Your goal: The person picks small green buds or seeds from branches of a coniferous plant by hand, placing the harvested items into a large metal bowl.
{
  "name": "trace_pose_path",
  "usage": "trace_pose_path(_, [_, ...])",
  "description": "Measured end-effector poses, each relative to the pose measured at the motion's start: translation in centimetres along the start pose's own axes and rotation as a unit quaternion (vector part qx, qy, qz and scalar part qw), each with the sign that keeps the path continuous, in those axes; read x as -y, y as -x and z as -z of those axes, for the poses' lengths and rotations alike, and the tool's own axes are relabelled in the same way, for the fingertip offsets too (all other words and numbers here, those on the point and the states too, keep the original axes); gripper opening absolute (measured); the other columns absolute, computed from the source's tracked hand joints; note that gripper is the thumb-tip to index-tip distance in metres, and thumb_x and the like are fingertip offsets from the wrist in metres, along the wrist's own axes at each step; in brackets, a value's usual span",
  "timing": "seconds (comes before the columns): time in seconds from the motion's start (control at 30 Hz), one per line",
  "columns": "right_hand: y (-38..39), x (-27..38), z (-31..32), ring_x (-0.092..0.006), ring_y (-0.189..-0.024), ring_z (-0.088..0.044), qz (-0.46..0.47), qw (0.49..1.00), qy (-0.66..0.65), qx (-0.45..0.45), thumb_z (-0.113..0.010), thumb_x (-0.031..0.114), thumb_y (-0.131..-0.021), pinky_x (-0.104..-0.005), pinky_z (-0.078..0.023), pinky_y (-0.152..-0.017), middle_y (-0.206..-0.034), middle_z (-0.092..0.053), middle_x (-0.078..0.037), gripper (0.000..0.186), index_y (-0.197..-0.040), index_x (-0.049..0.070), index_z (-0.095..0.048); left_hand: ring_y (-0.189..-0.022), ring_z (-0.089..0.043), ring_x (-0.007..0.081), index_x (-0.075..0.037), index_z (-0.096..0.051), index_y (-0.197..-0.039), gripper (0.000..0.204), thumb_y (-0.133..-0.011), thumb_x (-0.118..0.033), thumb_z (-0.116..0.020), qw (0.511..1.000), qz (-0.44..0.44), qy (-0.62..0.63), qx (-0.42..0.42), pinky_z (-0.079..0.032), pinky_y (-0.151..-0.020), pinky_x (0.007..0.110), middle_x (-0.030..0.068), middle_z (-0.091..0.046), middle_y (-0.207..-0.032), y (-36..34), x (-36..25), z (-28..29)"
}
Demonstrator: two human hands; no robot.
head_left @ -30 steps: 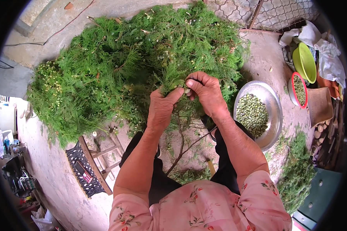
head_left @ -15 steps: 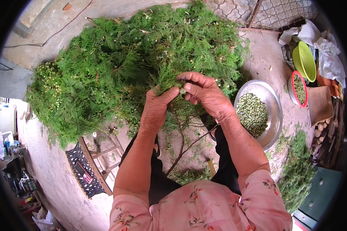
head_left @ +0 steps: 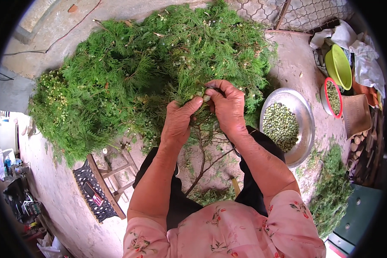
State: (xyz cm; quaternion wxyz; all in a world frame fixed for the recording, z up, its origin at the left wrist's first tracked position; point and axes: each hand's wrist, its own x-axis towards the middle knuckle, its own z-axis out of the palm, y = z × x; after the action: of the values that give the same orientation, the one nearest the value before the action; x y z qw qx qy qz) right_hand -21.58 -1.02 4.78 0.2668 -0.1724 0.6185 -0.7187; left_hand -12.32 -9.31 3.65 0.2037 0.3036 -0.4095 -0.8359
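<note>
My left hand [head_left: 179, 118] grips a leafy evergreen sprig [head_left: 182, 86] with its thumb across the stems. My right hand [head_left: 225, 109] is beside it, thumb and finger pinched on a small pale green cone [head_left: 206, 98] among the sprig's tips. A bare brown branch [head_left: 201, 165] runs down from beneath my hands between my legs. A big heap of green branches [head_left: 107, 69], dotted with pale cones, lies beyond my hands. To my right, a wide steel basin [head_left: 306, 129] holds several small green cones [head_left: 279, 127].
At the right are a red-rimmed bowl [head_left: 339, 114] of cones, a lime basin [head_left: 339, 66], brown mat [head_left: 357, 118], firewood [head_left: 372, 146] and loose greenery [head_left: 329, 193]. A wooden-framed low seat [head_left: 105, 189] with a phone [head_left: 93, 195] stands at lower left. A mesh panel [head_left: 299, 15] stands behind.
My right hand's fingers have shifted and curled a little around the sprig's tip. My left hand has moved slightly, still on the sprig.
</note>
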Motion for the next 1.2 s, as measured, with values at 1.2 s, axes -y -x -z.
trace_pose_path(1.2, [-0.3,1.2,1.4,-0.0058,-0.055,-0.049,-0.156,0.966,-0.109,0.174,-0.066,0.013,-0.077,-0.0187,-0.036,-0.046,-0.070,-0.058,0.000,0.021,-0.094,0.001,-0.059,-0.074,-0.058,0.0137,-0.001,-0.061,-0.090,0.021,-0.070,0.001,-0.064,0.997,-0.048,0.049,0.018,-0.046,-0.067,0.027,0.0033,-0.062,-0.086,0.4,-1.0,0.0])
